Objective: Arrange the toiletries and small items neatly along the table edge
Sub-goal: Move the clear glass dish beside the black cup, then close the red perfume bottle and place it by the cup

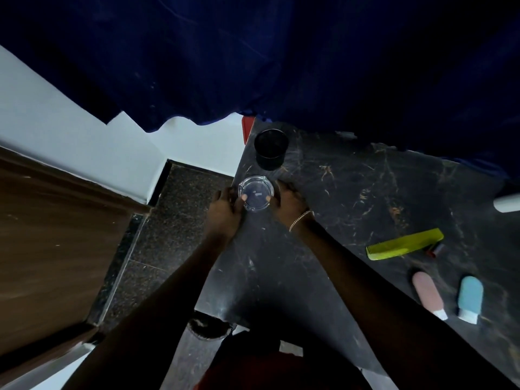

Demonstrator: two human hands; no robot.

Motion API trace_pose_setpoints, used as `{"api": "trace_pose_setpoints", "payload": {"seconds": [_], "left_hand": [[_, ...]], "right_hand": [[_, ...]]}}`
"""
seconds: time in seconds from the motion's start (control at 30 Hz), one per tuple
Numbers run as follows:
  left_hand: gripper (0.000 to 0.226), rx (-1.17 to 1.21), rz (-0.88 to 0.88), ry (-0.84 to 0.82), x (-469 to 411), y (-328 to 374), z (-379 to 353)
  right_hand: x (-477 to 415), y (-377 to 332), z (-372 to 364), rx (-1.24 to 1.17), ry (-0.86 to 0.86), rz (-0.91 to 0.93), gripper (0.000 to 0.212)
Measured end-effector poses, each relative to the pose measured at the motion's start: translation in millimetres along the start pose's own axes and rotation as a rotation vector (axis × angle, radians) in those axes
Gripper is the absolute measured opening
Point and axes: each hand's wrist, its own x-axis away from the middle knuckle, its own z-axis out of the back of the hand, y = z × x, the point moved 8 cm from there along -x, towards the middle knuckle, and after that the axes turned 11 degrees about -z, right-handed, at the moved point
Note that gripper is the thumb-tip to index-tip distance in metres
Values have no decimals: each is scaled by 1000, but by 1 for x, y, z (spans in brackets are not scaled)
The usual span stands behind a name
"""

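A clear glass ashtray (pixel 256 192) sits near the left edge of the dark marble table (pixel 351 192). My left hand (pixel 225 209) grips its left rim and my right hand (pixel 287 202) grips its right rim, thumbs on the glass. Just beyond it stands a black cup (pixel 270 149) by the same edge. Off to the right lie a lime-green comb (pixel 403 244), a small dark-red item (pixel 434 249) at the comb's end, a pink squeeze bottle (pixel 427 294) and a blue squeeze bottle (pixel 469 298). A white object (pixel 506 204) shows at the right border.
A dark blue curtain (pixel 281 57) hangs over the table's far side. Left of the table edge the floor (pixel 174 235) is dark speckled stone, with a brown wooden door (pixel 50 243) and white wall (pixel 84 114) beyond.
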Motion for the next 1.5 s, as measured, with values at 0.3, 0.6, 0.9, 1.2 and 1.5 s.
{"api": "trace_pose_setpoints", "payload": {"seconds": [0.3, 0.6, 0.9, 1.2, 1.5], "left_hand": [[65, -348, -321, -49, 61, 45, -6], [78, -494, -425, -211, 104, 88, -37], [77, -431, -523, -298, 148, 162, -100], [79, -388, -570, -429, 205, 244, -187], [84, -70, -242, -550, 254, 282, -256]], "right_hand": [[80, 30, 16, 265, 183, 133, 73], [148, 98, 35, 348, 257, 81, 81], [210, 189, 69, 297, 323, -58, 80], [269, 289, 114, 119, 424, -206, 66], [304, 395, 121, -308, 304, -524, 42]]}}
